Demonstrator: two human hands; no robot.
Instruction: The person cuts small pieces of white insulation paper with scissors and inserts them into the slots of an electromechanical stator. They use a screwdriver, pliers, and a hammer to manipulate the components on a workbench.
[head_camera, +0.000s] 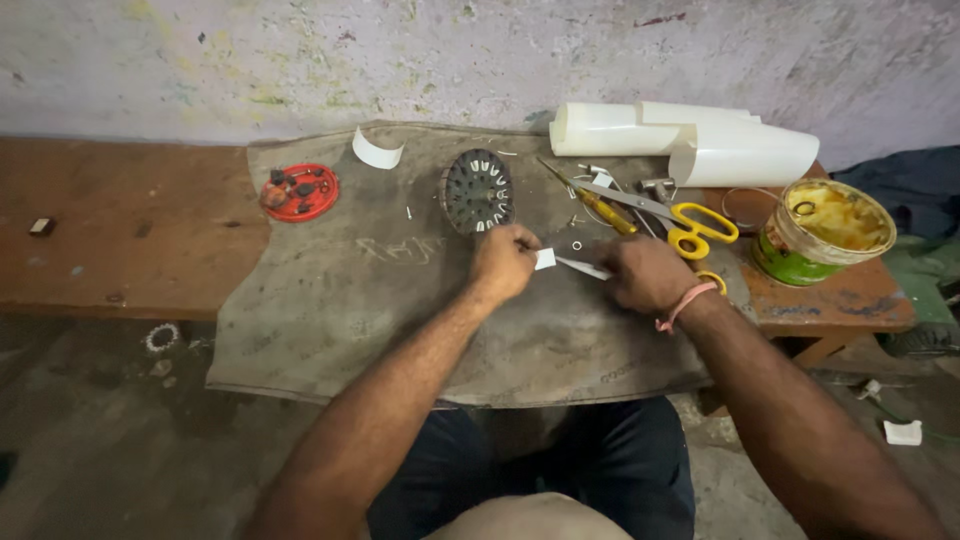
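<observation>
Hands meet just below the round dark motor core (477, 190). Left hand (503, 263) pinches a small white paper piece (545, 259). Right hand (645, 275) is closed around scissors (585, 267), whose blades touch the paper. More yellow-handled scissors (690, 225) lie to the core's right.

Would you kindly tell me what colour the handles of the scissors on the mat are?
The scissors have yellow handles, seen best in the head view.

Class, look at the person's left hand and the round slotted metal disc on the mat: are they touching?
Apart. The head view shows a strip of bare mat between the left hand and the slotted metal disc; the hand pinches a small white strip.
</observation>
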